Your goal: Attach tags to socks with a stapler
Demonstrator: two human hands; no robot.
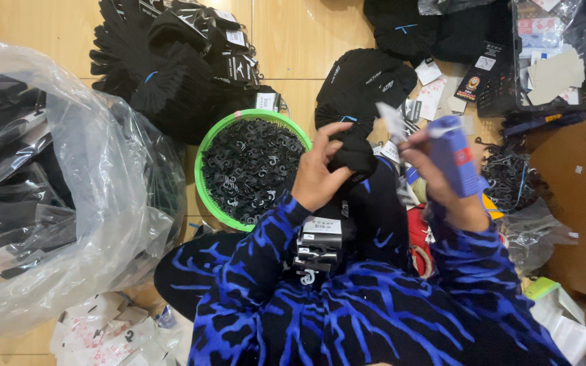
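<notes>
Left hand (317,177) grips black socks (354,152); right hand (442,179) clasps a blue tagging tool (457,157) near white labels (431,95).

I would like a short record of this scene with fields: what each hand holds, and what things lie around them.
Left hand: grips a black sock
Right hand: holds a blue tagging gun
Basket: green basket of small black hooks, left of the hands
Bag: clear plastic bag with packed dark items, far left
Lap: stack of tagged socks
Floor: piles of black socks

Clear plastic bag (69,224) left, dark packets inside; white card labels (431,87) above hands; white tags (322,226) on lap.
</notes>
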